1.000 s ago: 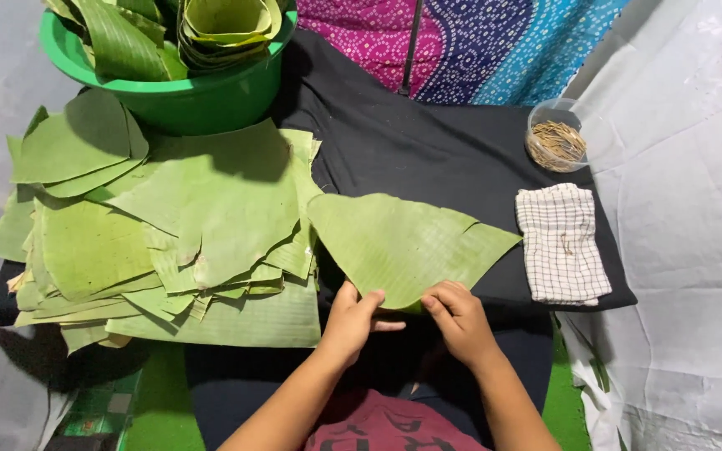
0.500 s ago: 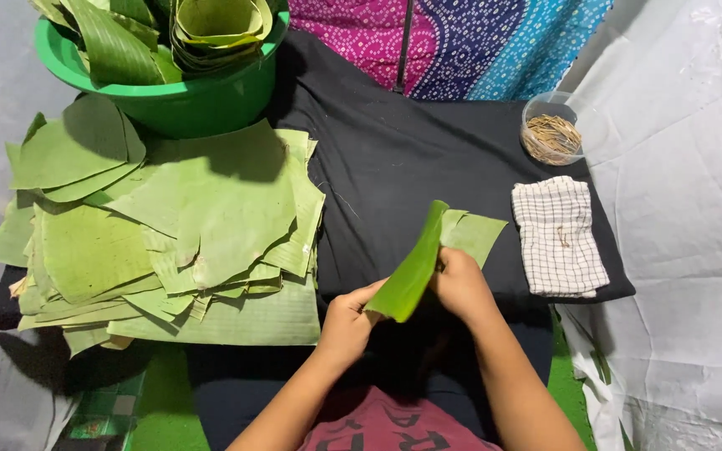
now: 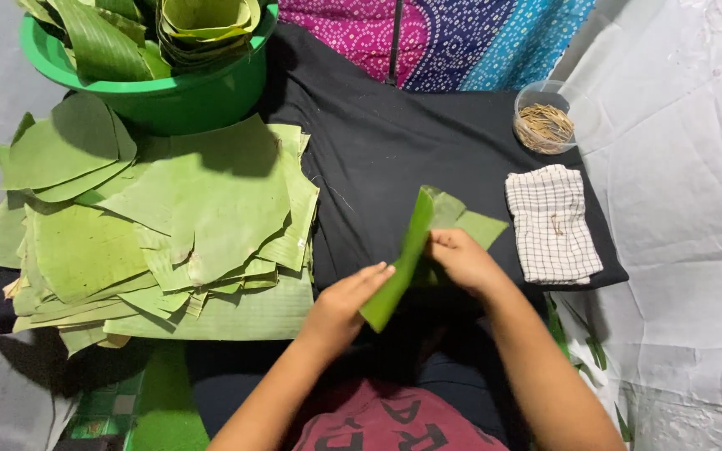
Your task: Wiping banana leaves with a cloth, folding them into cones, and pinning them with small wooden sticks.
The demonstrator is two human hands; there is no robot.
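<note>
- Leaf piece (image 3: 407,250) lifted off the black cloth (image 3: 394,159) a second ago, when it lay flat and spread wide; now stood on edge and folded in on itself, running as a narrow green band from upper right down to lower left.
- Reads as the start of shaping: flat sheet turned into a fold, with one flap still showing behind the right hand.
- Little changed over the last half second: same fold, same slant, only pressed a touch tighter between the two hands.
- Left hand (image 3: 340,305) flattened against the lower end of the fold, fingers straight and close together, palm side pressing the leaf rather than wrapping it.
- Right hand (image 3: 461,263) curled at the upper part, fingers bent round the leaf edge, thumb hidden behind the green; closed in a light pinch, by the look of it.
- Leaf held above the near edge of the cloth, right in front of the body, between both hands.
- Stack of cut leaves (image 3: 160,225) spread to the left, apart from the hands.
- Green tub (image 3: 169,92) at the far left, filled with leaves and nested rolled pieces.
- Checked towel (image 3: 551,224) folded on the right, well clear of the right hand.
- Clear cup of thin sticks (image 3: 543,121) just beyond the towel, at the cloth's far right corner.
</note>
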